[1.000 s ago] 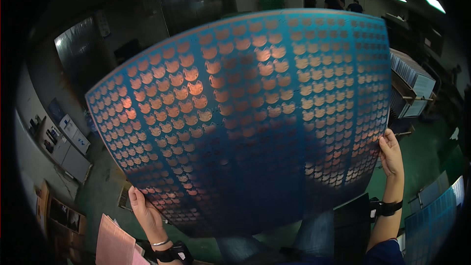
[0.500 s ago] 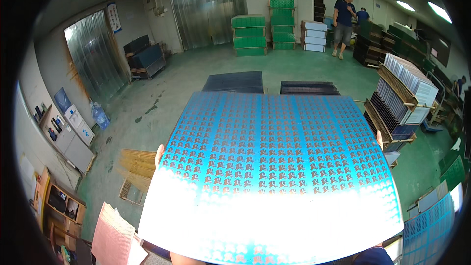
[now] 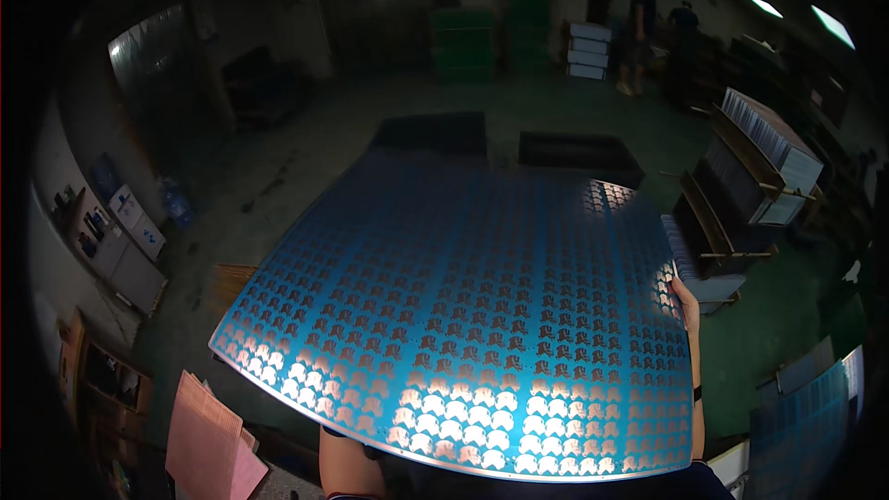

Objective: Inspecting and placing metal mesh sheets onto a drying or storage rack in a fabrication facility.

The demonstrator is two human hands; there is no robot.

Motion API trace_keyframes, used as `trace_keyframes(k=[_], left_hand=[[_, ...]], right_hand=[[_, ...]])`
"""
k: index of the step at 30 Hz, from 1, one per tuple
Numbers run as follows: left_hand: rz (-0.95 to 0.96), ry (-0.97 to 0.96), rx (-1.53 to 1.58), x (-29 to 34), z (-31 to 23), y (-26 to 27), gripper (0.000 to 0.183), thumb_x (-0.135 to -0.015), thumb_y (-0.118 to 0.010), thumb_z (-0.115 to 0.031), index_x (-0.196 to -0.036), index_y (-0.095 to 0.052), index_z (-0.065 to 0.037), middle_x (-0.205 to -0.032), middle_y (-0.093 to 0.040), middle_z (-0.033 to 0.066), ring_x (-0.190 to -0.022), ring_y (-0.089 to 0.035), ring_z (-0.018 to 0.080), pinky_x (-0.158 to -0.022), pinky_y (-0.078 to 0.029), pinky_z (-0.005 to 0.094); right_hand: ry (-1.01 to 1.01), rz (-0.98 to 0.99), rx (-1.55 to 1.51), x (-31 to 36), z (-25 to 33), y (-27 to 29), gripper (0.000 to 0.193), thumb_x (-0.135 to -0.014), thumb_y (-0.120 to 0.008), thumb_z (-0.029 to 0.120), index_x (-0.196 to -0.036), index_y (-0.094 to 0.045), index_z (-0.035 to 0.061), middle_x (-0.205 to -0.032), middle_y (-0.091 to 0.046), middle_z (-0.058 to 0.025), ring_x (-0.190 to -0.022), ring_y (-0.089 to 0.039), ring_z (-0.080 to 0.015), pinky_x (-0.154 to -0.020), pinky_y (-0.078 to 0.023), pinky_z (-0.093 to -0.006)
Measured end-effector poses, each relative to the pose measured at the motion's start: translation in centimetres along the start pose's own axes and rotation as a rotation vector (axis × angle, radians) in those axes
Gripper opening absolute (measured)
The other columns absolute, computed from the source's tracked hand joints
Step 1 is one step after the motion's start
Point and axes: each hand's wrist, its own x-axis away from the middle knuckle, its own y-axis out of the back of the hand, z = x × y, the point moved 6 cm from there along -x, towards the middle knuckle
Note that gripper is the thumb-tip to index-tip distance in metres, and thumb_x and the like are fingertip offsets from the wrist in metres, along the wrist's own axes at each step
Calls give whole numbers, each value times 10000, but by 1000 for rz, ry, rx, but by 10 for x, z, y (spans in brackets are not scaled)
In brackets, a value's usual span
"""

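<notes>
A large, thin blue circuit board panel (image 3: 482,315) fills the middle of the view, tilted, with rows of small copper-coloured shapes across it. Light glints off the shapes along its near edge. At the panel's right edge is my right hand (image 3: 686,306), closed on it with the fingertips showing over the rim. My left forearm (image 3: 352,465) comes up from the lower edge and passes under the panel. The panel hides my left hand, so its fingers do not show.
Racks of upright panels (image 3: 773,162) stand at the right. Pink sheets (image 3: 211,440) lean at the lower left; more blue panels (image 3: 801,440) stand lower right. Two dark stacks (image 3: 579,156) sit just beyond the panel. A person (image 3: 641,28) stands far back, another beside them.
The panel has turned and tilted, its left corner swinging outward to the left. My left hand, seen at its left edge before, is now hidden. The picture is much darker and the panel's glare smaller.
</notes>
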Motion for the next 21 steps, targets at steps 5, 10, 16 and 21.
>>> trace_keyframes(k=[5,10,16,21], left_hand=[[26,89,414,32,46,-56,394,-979,-377,-335,-1210,-508,-44,-1223,-541,123,-1105,-519,229,-906,-446,395],[-240,333,298,64,125,-23,388,-951,-487,-321,-1250,-465,-74,-1188,-560,65,-1125,-514,228,-939,-430,459],[-60,162,80,31,102,-23,279,-946,-508,-197,-1194,-506,-68,-1128,-584,64,-1018,-574,203,-875,-486,385],[-75,74,-123,23,87,5,191,-948,-507,-165,-1086,-574,-51,-1031,-633,55,-917,-608,152,-806,-505,300]], right_hand=[[344,23,-339,21,15,-118,273,-974,-417,163,-1211,-500,54,-1070,-633,-77,-914,-636,-155,-799,-536,-290],[404,70,-531,54,-9,-175,489,-919,-460,8,-1381,-304,47,-1321,-452,-168,-1240,-438,-273,-1009,-421,-439],[198,47,-268,95,-28,-161,553,-862,-549,45,-1360,-308,36,-1233,-479,-152,-1100,-540,-262,-873,-515,-397],[430,-237,-258,110,17,-114,470,-906,-501,130,-1319,-335,-20,-1213,-510,-154,-1057,-569,-226,-852,-514,-353]])
